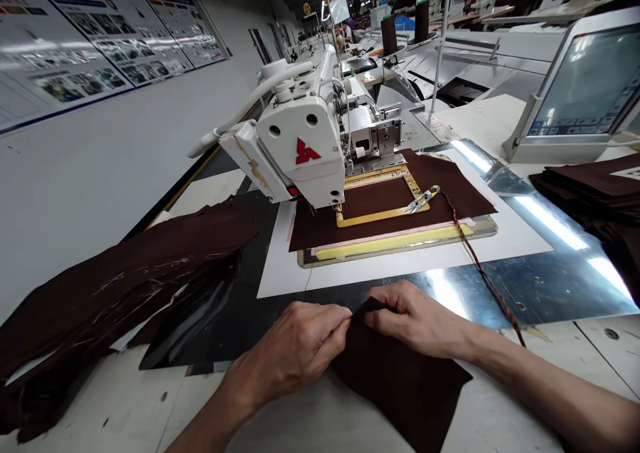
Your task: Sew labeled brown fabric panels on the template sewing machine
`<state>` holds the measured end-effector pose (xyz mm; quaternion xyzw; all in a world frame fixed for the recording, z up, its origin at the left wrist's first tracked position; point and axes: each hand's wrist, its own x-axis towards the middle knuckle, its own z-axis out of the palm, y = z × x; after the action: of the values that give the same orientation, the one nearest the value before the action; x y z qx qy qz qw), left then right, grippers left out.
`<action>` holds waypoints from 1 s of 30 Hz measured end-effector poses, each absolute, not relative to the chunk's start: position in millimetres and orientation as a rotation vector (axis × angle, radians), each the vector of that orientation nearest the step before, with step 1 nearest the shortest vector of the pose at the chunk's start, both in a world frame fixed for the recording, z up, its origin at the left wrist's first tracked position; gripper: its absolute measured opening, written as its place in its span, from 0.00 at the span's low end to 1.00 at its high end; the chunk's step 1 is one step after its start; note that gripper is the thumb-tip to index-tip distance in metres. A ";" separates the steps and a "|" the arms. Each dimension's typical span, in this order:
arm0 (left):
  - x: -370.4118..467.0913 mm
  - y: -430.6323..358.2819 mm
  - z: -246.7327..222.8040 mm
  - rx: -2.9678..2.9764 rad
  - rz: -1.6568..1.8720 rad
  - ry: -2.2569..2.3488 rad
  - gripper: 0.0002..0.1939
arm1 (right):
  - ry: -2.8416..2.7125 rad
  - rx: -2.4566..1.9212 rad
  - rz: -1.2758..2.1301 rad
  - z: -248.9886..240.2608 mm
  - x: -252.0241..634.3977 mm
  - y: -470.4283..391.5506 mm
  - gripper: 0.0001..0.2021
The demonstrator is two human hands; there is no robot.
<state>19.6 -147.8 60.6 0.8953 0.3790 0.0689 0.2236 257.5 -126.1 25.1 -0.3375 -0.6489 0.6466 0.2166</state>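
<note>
Together, the left hand (pixel 300 339) and right hand (pixel 415 316) grip the top edge of a brown cloth (pixel 400 386), close beside each other. The left is curled nearly into a fist, thumb pressed against the forefinger on the cloth's corner; the right pinches the edge between thumb and bent fingers. Both forearms slant inward from below, and the cloth spreads down between them over the table (pixel 275 419).

Just beyond the hands lies a metal plate (pixel 565 279) with a white sheet (pixel 285 273). Farther out, a yellow frame (pixel 375 218) rests on a brown panel (pixel 465 186); the writing at its far corner is too small to read surely. Snips (pixel 423 199) lie across the frame, their cord (pixel 473 256) running back past the right hand. Beyond the left hand stands a machine (pixel 300 133) bearing Mitsubishi's red three-diamond mark (pixel 306 151). A brown pile (pixel 130 259) sits left of the left hand; far past it, the text on the wall boards (pixel 100 33) is illegible.
</note>
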 end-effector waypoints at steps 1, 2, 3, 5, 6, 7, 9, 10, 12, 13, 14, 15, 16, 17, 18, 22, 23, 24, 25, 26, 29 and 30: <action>19.9 -148.2 60.3 2.489 0.185 1.045 0.10 | -1.795 -0.933 1.785 25.6 257.5 -126.2 0.08; 20.0 -148.6 59.8 2.502 0.186 1.044 0.10 | -1.796 -0.931 1.775 25.9 257.6 -126.3 0.08; 20.0 -149.0 59.3 2.511 0.196 1.046 0.09 | -1.801 -0.931 1.762 26.1 257.6 -126.3 0.07; 19.4 -149.8 58.0 2.525 0.227 1.053 0.08 | -1.818 -0.937 1.741 26.0 257.4 -126.2 0.07; 18.9 -150.3 57.4 2.528 0.245 1.057 0.08 | -1.826 -0.941 1.733 25.9 257.2 -126.1 0.07; 18.4 -150.6 57.0 2.527 0.260 1.060 0.08 | -1.829 -0.944 1.729 25.8 257.1 -126.0 0.07; 17.6 -151.1 56.5 2.506 0.284 1.063 0.09 | -1.823 -0.942 1.737 25.9 256.8 -125.9 0.07; 17.3 -151.1 56.6 2.489 0.295 1.065 0.10 | -1.816 -0.938 1.745 26.0 256.8 -125.9 0.07; 17.1 -150.8 57.1 2.445 0.316 1.072 0.12 | -1.800 -0.929 1.760 26.4 256.8 -125.8 0.07; 17.2 -150.4 57.7 2.420 0.327 1.078 0.12 | -1.793 -0.922 1.770 26.5 256.9 -125.7 0.07; 17.4 -150.1 58.6 2.391 0.342 1.087 0.13 | -1.785 -0.911 1.782 26.5 256.9 -125.6 0.08; 17.8 -149.9 59.7 2.357 0.357 1.100 0.13 | -1.776 -0.899 1.794 26.4 257.0 -125.5 0.08; 18.3 -149.8 61.0 2.317 0.370 1.115 0.13 | -1.765 -0.887 1.806 26.1 257.0 -125.5 0.09; 19.1 -149.9 62.5 2.271 0.380 1.139 0.12 | -1.755 -0.878 1.817 25.6 257.1 -125.6 0.09; 20.1 -150.2 64.0 2.220 0.385 1.170 0.12 | -1.752 -0.873 1.818 25.0 257.1 -125.7 0.10; 24.9 -151.0 66.6 2.093 0.373 1.262 0.06 | -1.816 -0.904 1.765 22.2 257.3 -126.7 0.12; 26.0 -150.6 65.7 2.109 0.381 1.255 0.06 | -1.833 -0.914 1.747 21.8 257.3 -126.9 0.12; 27.0 -149.8 64.2 2.142 0.393 1.236 0.05 | -1.844 -0.920 1.736 21.6 257.4 -127.1 0.13; 27.9 -148.8 62.3 2.184 0.410 1.209 0.05 | -1.851 -0.925 1.731 21.8 257.5 -127.3 0.12; 28.5 -147.6 60.3 2.226 0.428 1.181 0.05 | -1.860 -0.928 1.726 22.2 257.6 -127.3 0.12; 29.4 -144.4 55.0 2.329 0.465 1.104 0.06 | -1.892 -0.929 1.716 24.5 258.1 -126.9 0.12; 29.6 -143.8 53.8 2.361 0.476 1.079 0.06 | -1.900 -0.927 1.713 25.3 258.3 -126.7 0.12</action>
<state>29.6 -143.8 53.8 0.8665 0.3960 0.1748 0.2485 258.3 -126.7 25.3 -0.3333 -0.6828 0.6157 0.2089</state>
